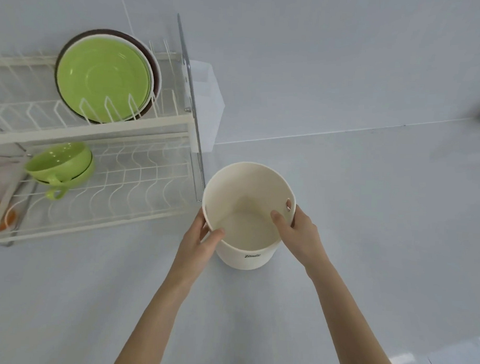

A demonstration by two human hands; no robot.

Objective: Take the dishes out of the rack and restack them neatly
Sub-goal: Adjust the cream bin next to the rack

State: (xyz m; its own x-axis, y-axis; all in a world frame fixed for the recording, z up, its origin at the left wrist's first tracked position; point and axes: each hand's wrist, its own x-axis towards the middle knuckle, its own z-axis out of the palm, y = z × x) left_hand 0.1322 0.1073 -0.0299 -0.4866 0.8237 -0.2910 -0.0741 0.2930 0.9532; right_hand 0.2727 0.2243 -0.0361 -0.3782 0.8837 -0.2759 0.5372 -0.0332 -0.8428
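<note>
A cream round tub (247, 259) with handle slots stands on the counter right of the white two-tier dish rack (132, 123). My left hand (201, 241) grips its left rim, thumb inside. My right hand (297, 230) grips the right rim, thumb inside, beside a slot. The tub is empty. In the rack's upper tier a green plate (103, 77) stands upright in front of a white plate (155, 70) and a dark brown plate (102, 31). On the lower tier lie stacked green cups (60, 166) with handles, tilted on their sides.
A translucent cutlery holder (206, 104) hangs on the rack's right end. At the far left of the lower tier sit a tray-like thing and an orange item (10, 217). A pale counter (368, 213) spreads to the right and front, backed by a pale wall.
</note>
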